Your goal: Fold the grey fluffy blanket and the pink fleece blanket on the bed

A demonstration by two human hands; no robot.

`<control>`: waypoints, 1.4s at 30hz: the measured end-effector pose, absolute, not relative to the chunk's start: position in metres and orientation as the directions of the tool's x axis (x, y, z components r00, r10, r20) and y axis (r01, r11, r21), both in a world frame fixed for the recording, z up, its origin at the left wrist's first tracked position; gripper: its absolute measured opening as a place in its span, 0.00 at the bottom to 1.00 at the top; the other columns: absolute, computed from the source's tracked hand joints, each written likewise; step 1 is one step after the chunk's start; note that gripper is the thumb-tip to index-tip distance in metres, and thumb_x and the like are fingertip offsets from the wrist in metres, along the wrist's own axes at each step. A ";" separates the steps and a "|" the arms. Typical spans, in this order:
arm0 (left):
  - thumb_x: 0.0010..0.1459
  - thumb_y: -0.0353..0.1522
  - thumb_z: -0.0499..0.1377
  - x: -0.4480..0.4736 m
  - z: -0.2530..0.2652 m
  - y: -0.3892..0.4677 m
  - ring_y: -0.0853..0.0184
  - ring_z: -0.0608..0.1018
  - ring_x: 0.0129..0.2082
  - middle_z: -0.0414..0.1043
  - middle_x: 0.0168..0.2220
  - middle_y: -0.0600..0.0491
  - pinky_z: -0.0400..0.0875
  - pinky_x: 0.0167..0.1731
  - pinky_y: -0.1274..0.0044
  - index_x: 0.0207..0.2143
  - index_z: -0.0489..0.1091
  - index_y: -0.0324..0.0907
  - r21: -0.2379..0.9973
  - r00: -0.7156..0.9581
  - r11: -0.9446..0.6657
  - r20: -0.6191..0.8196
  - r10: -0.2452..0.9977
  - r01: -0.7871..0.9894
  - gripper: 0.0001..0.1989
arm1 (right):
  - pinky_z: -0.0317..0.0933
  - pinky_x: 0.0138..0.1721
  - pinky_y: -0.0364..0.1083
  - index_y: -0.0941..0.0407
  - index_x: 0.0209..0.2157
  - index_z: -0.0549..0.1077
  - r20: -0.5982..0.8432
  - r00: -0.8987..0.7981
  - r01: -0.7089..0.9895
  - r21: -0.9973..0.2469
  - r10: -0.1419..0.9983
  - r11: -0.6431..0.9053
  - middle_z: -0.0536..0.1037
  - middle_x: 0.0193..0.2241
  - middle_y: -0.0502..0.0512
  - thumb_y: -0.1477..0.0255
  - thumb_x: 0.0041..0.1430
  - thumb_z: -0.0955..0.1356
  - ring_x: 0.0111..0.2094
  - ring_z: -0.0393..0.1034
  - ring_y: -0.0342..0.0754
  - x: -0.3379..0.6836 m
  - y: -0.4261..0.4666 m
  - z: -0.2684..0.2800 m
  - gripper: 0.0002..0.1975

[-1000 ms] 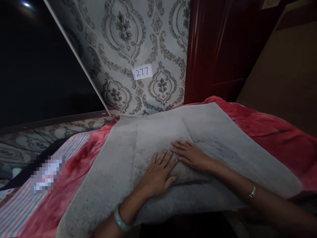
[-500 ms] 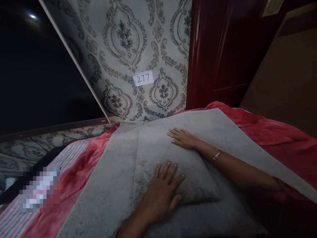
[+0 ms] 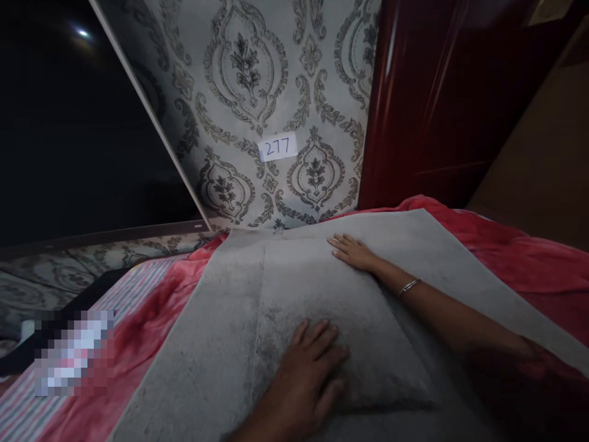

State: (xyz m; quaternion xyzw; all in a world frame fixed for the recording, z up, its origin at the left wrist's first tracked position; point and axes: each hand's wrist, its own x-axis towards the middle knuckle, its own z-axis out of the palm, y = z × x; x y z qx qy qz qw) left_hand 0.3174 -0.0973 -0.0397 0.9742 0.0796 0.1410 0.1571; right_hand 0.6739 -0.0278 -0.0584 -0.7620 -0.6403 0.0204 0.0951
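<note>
A large grey cloth with a soft, velvety look lies spread out, with dark smudgy shading on it. On its middle is a raised square part of the same grey. Whether this is a fold or a separate padded piece, I cannot tell. My left hand rests palm down on the near side of the raised part, fingers apart. Farther off, near its far right edge, my right hand lies flat with fingers stretched out and a silver bangle on the wrist. Neither hand grips anything.
Beneath the cloth, a red blanket shows on both sides. Striped fabric lies at the left. Behind stand a patterned wall with a label reading 277, a dark screen and a dark red door.
The view has shifted slightly, so the scene sits farther right. The raised part's near edge now lies closer to me. My left hand has slid a little toward me; my right hand stays flat.
</note>
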 end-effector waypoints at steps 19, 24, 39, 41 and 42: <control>0.50 0.21 0.59 0.326 -0.048 -0.101 0.57 0.74 0.47 0.75 0.47 0.48 0.72 0.46 0.63 0.46 0.72 0.44 0.387 0.854 -0.905 0.396 0.338 0.178 0.20 | 0.45 0.67 0.66 0.45 0.72 0.53 0.140 -0.123 0.974 -0.173 0.983 0.146 0.49 0.72 0.55 0.51 0.72 0.53 0.72 0.40 0.60 0.625 0.042 -0.061 0.32; 0.53 0.20 0.56 0.321 -0.047 -0.098 0.61 0.75 0.45 0.76 0.44 0.49 0.73 0.46 0.67 0.43 0.72 0.43 0.400 0.789 -0.908 0.515 0.336 0.125 0.17 | 0.44 0.68 0.64 0.49 0.73 0.51 0.110 -0.074 0.983 -0.159 0.991 0.091 0.47 0.73 0.55 0.54 0.72 0.51 0.73 0.39 0.58 0.630 0.048 -0.059 0.33; 0.52 0.27 0.60 0.319 -0.078 -0.101 0.50 0.71 0.51 0.72 0.52 0.43 0.71 0.48 0.55 0.47 0.71 0.41 0.222 0.758 -0.891 0.468 0.454 0.397 0.18 | 0.35 0.69 0.65 0.49 0.71 0.56 0.038 -0.594 0.782 -0.209 0.804 0.587 0.51 0.72 0.55 0.55 0.73 0.55 0.73 0.37 0.56 0.520 0.029 -0.047 0.30; 0.51 0.29 0.61 0.322 -0.093 -0.100 0.49 0.71 0.52 0.71 0.52 0.43 0.70 0.49 0.55 0.47 0.70 0.42 0.219 0.725 -0.884 0.507 0.465 0.414 0.18 | 0.34 0.69 0.67 0.48 0.71 0.57 0.060 -0.532 0.829 -0.169 0.845 0.534 0.49 0.72 0.55 0.54 0.73 0.55 0.73 0.36 0.58 0.531 0.055 -0.049 0.30; 0.51 0.30 0.62 0.323 -0.100 -0.099 0.49 0.70 0.51 0.71 0.52 0.43 0.69 0.49 0.55 0.46 0.71 0.43 0.215 0.705 -0.879 0.530 0.471 0.426 0.18 | 0.35 0.69 0.68 0.48 0.71 0.57 0.073 -0.503 0.848 -0.154 0.861 0.508 0.48 0.72 0.55 0.53 0.72 0.55 0.73 0.36 0.59 0.537 0.067 -0.049 0.30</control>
